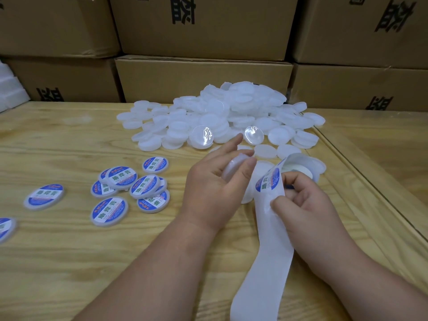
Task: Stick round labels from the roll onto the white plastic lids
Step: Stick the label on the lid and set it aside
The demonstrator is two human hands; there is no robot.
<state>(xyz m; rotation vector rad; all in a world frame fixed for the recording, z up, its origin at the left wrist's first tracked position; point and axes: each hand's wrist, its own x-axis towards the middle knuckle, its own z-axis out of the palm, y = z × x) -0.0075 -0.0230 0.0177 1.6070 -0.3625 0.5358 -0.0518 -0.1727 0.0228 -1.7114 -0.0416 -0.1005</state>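
Left hand [208,181] is gripping a bare lid [234,166] at frame centre; right hand [301,200] is pinching the backing strip [266,251], its label [268,181] lying just right of that lid.

Stacked cardboard boxes [203,28] behind wooden table [69,262]

A single head-worn view looks forward and steeply down from the person's own seat, wide-angled, close over the table [69,262]. The hands [208,188] sit near the lens, low of centre toward 5 o'clock. The far edge and stacked boxes [203,77] fill 12 o'clock. Straight lines bow toward the frame's edges.
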